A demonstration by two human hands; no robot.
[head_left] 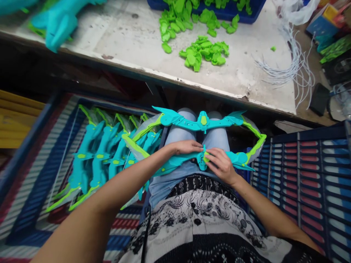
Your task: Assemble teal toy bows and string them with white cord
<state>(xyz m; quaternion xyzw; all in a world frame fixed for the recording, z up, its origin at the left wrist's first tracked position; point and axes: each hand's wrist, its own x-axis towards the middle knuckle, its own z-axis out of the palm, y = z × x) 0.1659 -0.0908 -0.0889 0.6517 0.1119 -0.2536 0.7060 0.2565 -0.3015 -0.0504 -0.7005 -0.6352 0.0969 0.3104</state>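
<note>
Across my lap lies a turquoise and lime-green plastic toy bow frame (189,124), its two turquoise sides joined at the ends by green arms. My left hand (188,147) is closed at the middle of the nearer side, fingertips by its turquoise centre block (202,163). From the other side, my right hand (221,165) pinches a small green plastic piece (206,157) against that block. Fingers partly cover the contact, so I cannot tell whether the piece is seated. A matching green piece (203,119) sits in the centre of the farther side.
Several similar toy bows (94,157) lie in a crate (33,215) at my left. Loose green pieces (204,51) lie on the worktable (123,40), before a blue tray (246,18). White cords (290,69) hang over its right edge. A dark slatted crate (298,164) stands right.
</note>
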